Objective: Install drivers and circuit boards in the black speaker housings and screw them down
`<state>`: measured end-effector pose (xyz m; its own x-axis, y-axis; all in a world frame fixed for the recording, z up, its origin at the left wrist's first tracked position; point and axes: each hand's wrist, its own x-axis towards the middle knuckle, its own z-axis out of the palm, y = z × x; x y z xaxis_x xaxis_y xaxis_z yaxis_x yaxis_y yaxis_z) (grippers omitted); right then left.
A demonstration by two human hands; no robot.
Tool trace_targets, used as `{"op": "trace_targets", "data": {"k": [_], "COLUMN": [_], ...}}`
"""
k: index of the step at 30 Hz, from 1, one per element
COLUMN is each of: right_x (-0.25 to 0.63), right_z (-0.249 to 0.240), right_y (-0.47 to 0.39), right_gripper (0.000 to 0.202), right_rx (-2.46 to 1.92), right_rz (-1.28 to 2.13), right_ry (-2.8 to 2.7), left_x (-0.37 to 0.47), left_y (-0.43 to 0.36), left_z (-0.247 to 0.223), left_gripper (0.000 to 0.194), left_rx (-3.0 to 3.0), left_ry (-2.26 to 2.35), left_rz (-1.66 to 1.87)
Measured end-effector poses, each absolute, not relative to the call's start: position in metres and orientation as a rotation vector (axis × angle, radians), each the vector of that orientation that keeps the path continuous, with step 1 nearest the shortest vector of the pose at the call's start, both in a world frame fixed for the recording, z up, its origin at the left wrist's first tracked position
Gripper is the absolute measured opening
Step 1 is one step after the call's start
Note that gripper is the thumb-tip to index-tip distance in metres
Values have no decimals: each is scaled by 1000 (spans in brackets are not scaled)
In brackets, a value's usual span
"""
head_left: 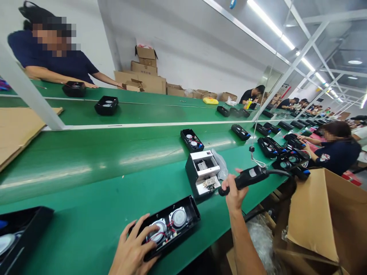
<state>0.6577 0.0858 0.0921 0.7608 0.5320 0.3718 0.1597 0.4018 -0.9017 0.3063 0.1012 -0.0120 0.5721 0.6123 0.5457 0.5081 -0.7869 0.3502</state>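
Note:
In the head view, my left hand (134,246) grips the left end of an open black speaker box (181,237), fingers over its top edge and inside. Two round silver speakers (179,217) with red wires show within it; the fingers partly cover the left one. My right hand (235,194) is wrapped around a black electric screwdriver (249,177), which slants down to the left. Its tip is near the lower right of a black and white screw feeder (211,172); I cannot tell whether they touch.
Another open speaker box (31,240) lies at the near left, and one (192,140) sits behind the feeder. A large cardboard box (311,214) stands at the right below the green bench (86,214). Co-workers sit across and farther right, beside several more speaker boxes.

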Motion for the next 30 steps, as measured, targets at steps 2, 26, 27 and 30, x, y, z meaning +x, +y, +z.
{"op": "trace_targets", "data": {"k": [2, 26, 27, 30], "right_x": [657, 657, 657, 657], "right_z": [110, 103, 102, 101], "right_y": [97, 120, 120, 121], "right_gripper": [52, 41, 41, 42], "right_rx": [-1108, -1136, -1137, -1142], "right_rz": [229, 280, 284, 305], "right_ry": [-756, -921, -922, -922], "left_x": [304, 307, 307, 307], "left_y": [99, 98, 99, 99], "left_z": [-13, 3, 3, 1], "left_gripper": [8, 34, 33, 32], "left_rx": [2654, 2506, 2504, 2485], "left_ry": [964, 1076, 1069, 1062], "left_rz": [927, 844, 857, 876]}}
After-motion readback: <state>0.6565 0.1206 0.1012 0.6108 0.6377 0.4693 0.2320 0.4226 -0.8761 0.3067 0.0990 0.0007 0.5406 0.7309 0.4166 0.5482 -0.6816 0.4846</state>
